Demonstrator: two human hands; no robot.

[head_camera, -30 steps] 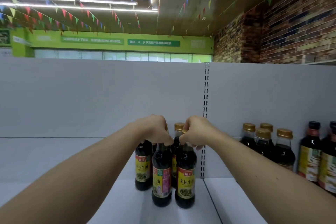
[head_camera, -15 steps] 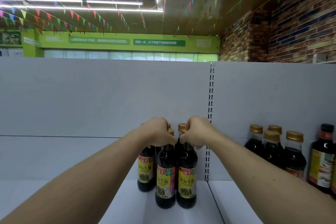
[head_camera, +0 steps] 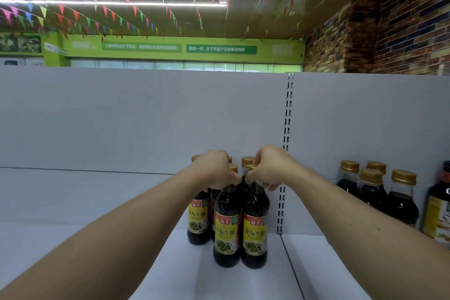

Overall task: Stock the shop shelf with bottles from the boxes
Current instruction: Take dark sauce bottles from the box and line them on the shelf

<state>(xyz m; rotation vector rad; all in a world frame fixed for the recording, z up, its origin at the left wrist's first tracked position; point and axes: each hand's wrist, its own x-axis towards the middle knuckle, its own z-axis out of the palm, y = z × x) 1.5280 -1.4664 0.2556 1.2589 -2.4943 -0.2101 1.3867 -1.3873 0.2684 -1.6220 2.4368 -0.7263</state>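
Bottles (head_camera: 227, 229) of dark soy sauce stand clustered low centre on the white shelf (head_camera: 170, 275), their yellow labels reading 海天 and 金标生抽. Left hand (head_camera: 214, 170) and right hand (head_camera: 270, 168) both curl round the gold-capped necks. Far back, a green banner (head_camera: 221, 49) begins 轻轻一点.

The front-left bottle (head_camera: 226, 202) has been turned under the left hand (head_camera: 214, 173), so that its yellow label (head_camera: 225, 231), earlier angled aside, is now faced forward. It has been closed up against the front-right bottle (head_camera: 255, 204), left of the slotted upright (head_camera: 287, 124). Gold caps (head_camera: 233, 167) have been exposed beside the left hand. The upright is now seen further right.
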